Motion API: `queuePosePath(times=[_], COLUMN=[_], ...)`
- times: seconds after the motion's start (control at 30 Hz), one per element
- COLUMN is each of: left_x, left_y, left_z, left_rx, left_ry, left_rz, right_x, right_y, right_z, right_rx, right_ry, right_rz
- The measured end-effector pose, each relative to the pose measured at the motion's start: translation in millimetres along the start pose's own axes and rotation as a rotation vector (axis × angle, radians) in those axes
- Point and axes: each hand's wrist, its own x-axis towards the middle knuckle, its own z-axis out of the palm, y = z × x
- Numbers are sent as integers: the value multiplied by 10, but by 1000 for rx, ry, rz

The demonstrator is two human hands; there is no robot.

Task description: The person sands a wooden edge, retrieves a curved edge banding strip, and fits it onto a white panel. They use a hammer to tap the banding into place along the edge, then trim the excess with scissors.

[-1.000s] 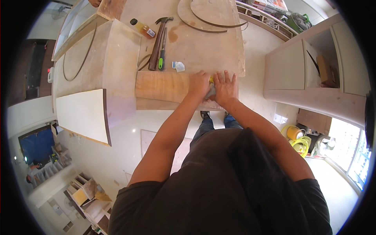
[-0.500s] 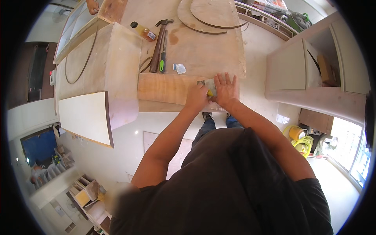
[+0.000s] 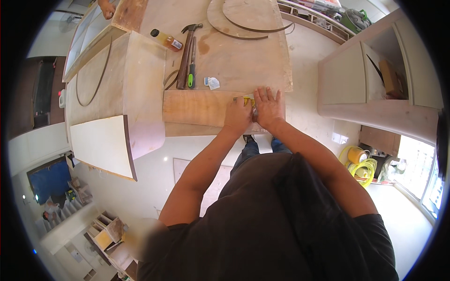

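Note:
My left hand [image 3: 238,114] has its fingers curled round a small yellow tool [image 3: 248,102], mostly hidden by the fingers. My right hand [image 3: 269,108] lies beside it, fingers stretched flat over the right end of a long light plywood board [image 3: 192,107] at the workbench's near edge. A grey piece under the hands is largely covered. Just beyond the board lie a hammer [image 3: 183,61], a tool with a green handle [image 3: 191,75] and a small white packet [image 3: 212,83].
Further back are an amber bottle [image 3: 166,40] and curved strips [image 3: 253,29] on the bench [image 3: 243,61]. A wooden box with a white panel [image 3: 98,145] adjoins on the left. Another person's hand [image 3: 107,9] shows at top left. A white cabinet [image 3: 342,79] stands right, a yellow coiled hose [image 3: 363,171] below it.
My left hand has shifted slightly down and stays by the right one. The grey piece visible between them half a second ago is now mostly covered.

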Motion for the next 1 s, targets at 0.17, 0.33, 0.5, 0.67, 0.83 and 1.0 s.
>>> queuePosePath(times=[0.17,0.33,0.5,0.67,0.83,1.0], left_x=[38,247,95,234,204,153], left_y=[-109,-113,-230,-167,-244,-257], left_z=[-51,85,127,91,150,109], left_rx=[-186,-143,-198,-186,-192,-236], left_ry=[-134,-40,14,16,10,-18], left_rz=[-87,-155,-66,-79,-55,-20], right_x=[15,3,35,26,20,2], right_y=[5,8,25,7,2,8], right_z=[27,42,87,13,4,19], right_rx=[39,62,64,64,58,29], right_ry=[20,32,30,4,6,4], right_rz=[-8,-25,-20,-13,-24,-18])
